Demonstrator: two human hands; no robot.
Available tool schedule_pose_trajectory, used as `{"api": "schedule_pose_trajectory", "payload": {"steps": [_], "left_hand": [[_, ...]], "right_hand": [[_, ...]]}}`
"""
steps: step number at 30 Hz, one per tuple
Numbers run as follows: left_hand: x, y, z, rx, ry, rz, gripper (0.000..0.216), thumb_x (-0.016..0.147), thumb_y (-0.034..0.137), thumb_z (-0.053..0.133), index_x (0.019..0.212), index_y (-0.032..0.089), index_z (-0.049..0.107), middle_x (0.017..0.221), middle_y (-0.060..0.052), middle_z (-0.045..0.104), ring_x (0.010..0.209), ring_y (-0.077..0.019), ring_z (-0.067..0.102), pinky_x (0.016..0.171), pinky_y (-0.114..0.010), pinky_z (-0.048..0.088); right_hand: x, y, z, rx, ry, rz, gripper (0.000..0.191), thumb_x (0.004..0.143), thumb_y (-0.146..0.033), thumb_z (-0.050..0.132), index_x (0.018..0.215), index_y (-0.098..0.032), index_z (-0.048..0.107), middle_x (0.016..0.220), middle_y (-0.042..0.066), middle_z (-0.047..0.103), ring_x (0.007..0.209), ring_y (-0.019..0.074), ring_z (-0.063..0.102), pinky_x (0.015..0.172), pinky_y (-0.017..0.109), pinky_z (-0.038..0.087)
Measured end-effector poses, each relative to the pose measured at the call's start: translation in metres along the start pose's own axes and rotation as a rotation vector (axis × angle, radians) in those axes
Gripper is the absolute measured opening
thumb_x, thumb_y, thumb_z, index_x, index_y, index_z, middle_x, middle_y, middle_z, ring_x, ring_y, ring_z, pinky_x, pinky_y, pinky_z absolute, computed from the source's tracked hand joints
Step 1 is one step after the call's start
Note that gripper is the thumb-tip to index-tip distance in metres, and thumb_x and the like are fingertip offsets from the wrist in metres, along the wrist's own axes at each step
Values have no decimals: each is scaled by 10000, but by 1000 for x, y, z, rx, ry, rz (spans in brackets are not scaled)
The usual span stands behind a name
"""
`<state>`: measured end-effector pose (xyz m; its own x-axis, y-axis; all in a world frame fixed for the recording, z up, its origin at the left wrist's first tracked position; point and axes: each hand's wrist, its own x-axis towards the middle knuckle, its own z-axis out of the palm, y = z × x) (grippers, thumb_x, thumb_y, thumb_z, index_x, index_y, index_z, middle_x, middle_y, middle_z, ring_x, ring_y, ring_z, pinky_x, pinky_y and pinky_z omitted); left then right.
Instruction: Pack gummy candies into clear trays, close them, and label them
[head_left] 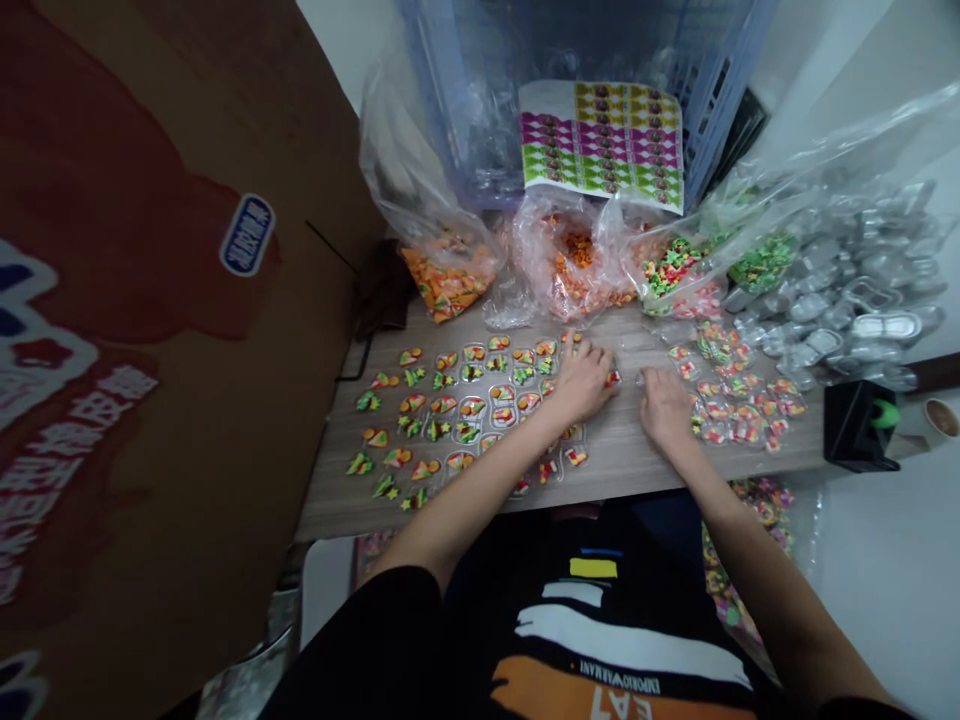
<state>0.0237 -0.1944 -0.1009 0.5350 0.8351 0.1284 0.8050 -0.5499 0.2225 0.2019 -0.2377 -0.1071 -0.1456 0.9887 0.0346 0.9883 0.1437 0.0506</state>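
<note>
Black shirt (pixel 555 608): small white line "EMPORIO ARMANI", with small mark between two words; below, on orange stripe, large white letters, "EA" readable, cut by lower picture edge. Large brown carton (pixel 315 150): blue label (pixel 247 235) with white Chinese characters, read as "凝胶糖果"; lower, white line ending in "橡皮糖". Colourful printed sheet (pixel 547 100): print too small for reading.

The wearer has on a black T-shirt (pixel 469 640) whose short black left sleeve (pixel 382 620) ends above the elbow; the forearms and both hands are bare; down the chest runs a print of a thin blue bar (pixel 601 552), a yellow block (pixel 593 568), a small white block (pixel 573 593), a broad white brushstroke (pixel 630 640) and an orange patch (pixel 547 690); small white capitals (pixel 619 677) include "ARMANI".
</note>
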Motion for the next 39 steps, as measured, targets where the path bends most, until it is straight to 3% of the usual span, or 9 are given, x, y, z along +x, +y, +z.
{"api": "schedule_pose_trajectory", "payload": {"steps": [4, 8, 13, 23, 26, 28, 32, 35, 39], "left_hand": [[-7, 15, 3, -23, -6, 49, 589, 890, 435, 672, 1355, 112, 514, 1246, -165, 651, 1233, -347, 510, 1218, -668, 45], [-12, 16, 3, -21, -1, 35, 565, 889, 425, 679, 1341, 122, 527, 1256, -159, 652, 1223, -349, 522, 1209, -686, 62], [-15, 18, 5, -40, -4, 37, 605, 890, 443, 680, 1372, 122, 504, 1303, -160, 635, 1261, -341, 506, 1221, -651, 85], [-22, 20, 9, -68, 2, 24, 604, 884, 444, 690, 1378, 146, 513, 1351, -149, 621, 1282, -344, 497, 1231, -634, 71], [-23, 21, 6, -101, -27, 13, 654, 885, 427, 690, 1431, 135, 479, 1398, -161, 597, 1327, -357, 472, 1234, -629, 61], [-25, 19, 3, -154, -54, -11, 693, 884, 409, 693, 1464, 119, 449, 1442, -176, 566, 1379, -370, 433, 1232, -632, 74], [-27, 12, -6, -501, -41, -124, 596, 912, 310, 639, 1455, 129, 473, 1412, -161, 596, 1372, -335, 467, 1173, -553, 317], [-25, 8, -12, -997, -70, -279, 416, 944, 207, 538, 1357, 163, 550, 1210, -107, 701, 1016, -208, 667, 834, -349, 552], [-19, 10, -12, -1322, -57, -504, 110, 922, 190, 606, 1025, 156, 625, 713, 7, 642, 517, -81, 509, 468, -205, 383]], "right_hand": [[-5, -4, 1, -28, -14, -7, 292, 887, -88, 470, 1147, -124, 598, 1067, 151, 630, 1001, 290, 508, 816, 365, 354], [-4, -3, -3, -34, -45, -38, 210, 882, -89, 474, 1031, -137, 615, 1026, 145, 638, 992, 291, 516, 834, 370, 352], [3, 7, -7, 85, 57, 3, 330, 854, -58, 471, 1149, -135, 596, 1108, 134, 631, 1058, 275, 517, 901, 356, 362], [12, 2, -4, 93, -19, -10, 209, 854, -74, 478, 965, -156, 634, 1001, 138, 658, 998, 273, 522, 864, 362, 378], [15, 5, -12, 373, 123, 54, 175, 805, -81, 499, 891, -179, 614, 965, 110, 655, 996, 255, 544, 894, 364, 410], [13, 4, -15, 741, 191, 121, 105, 791, -132, 538, 850, -199, 591, 908, 67, 651, 930, 220, 575, 883, 353, 449], [-4, -6, -19, 1587, 72, 261, 165, 751, -311, 692, 840, -235, 576, 821, -4, 669, 777, 166, 620, 795, 332, 518], [-14, -16, -21, 1950, -102, 317, 291, 686, -353, 791, 842, -235, 575, 789, -20, 680, 757, 153, 656, 783, 327, 547], [-14, -26, -21, 2045, -101, 371, 338, 667, -350, 833, 863, -220, 591, 802, -28, 678, 776, 130, 665, 750, 277, 551]]}}
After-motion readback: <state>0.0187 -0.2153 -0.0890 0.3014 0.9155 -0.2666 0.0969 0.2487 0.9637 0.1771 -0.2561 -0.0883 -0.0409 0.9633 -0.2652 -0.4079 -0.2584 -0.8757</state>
